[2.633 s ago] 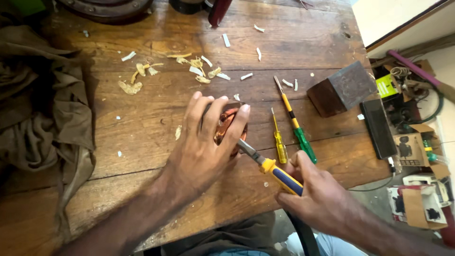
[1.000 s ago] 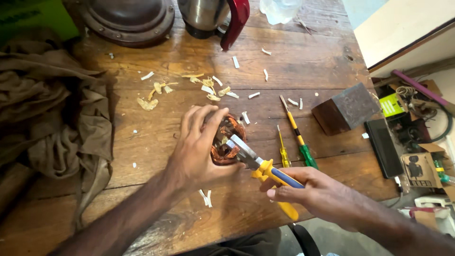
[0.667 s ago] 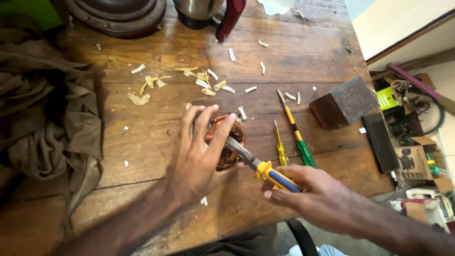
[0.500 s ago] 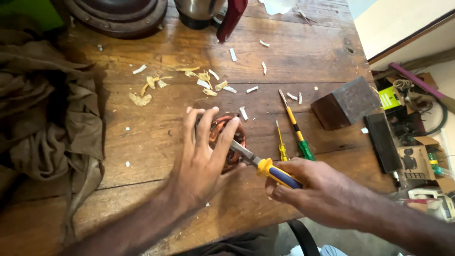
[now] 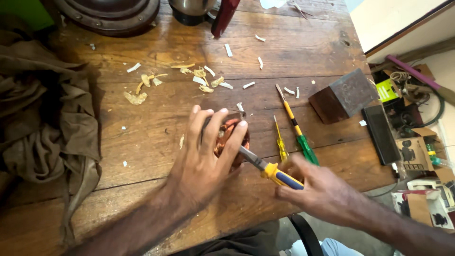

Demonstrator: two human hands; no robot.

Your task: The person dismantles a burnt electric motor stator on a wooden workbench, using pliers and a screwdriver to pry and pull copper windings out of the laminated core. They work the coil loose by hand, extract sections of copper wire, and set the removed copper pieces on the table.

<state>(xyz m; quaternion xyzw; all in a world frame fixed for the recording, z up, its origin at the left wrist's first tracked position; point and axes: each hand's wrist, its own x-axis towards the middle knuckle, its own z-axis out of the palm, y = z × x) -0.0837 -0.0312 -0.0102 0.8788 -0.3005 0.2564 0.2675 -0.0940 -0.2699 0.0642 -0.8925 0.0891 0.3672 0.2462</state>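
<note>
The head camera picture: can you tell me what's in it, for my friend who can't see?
A person's left hand presses down on a round copper-coloured part on a wooden table, while the right hand pushes a yellow-and-blue-handled screwdriver into it. Two more screwdrivers, a dark block, pale scraps and a brown cloth lie around.

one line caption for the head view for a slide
Left hand grips a copper-wound part while the right hand works a yellow-and-blue screwdriver into it.

Worn, matt wooden worktop (image 5: 142, 132); glossy copper windings on the coil (image 5: 226, 135); shiny metal screwdriver (image 5: 265, 167) shaft, smooth plastic handle; crumpled brown cloth (image 5: 42, 123)
</note>
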